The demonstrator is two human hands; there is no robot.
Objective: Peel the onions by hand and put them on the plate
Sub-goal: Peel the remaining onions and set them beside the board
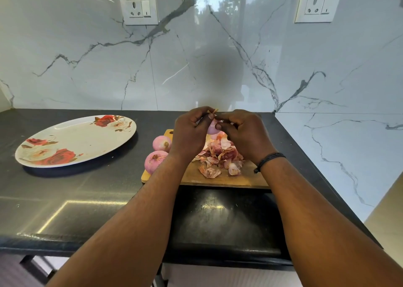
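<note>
Both my hands are raised over the wooden cutting board [244, 178]. My left hand [192, 131] grips a pale pink onion [212, 129] and its thumb and fingers pinch the dry tip at the top. My right hand [244, 131] pinches the onion's skin from the right side. Two peeled pink onions [161, 143] [155, 160] lie at the board's left edge. A heap of onion skins [220, 155] lies on the board under my hands. The oval floral plate [72, 138] sits to the left with nothing on it.
The dark counter [87, 190] ends at a marble wall behind and on the right. Two wall sockets [139, 8] [317, 5] are mounted high on the wall. The counter's front edge runs below my forearms.
</note>
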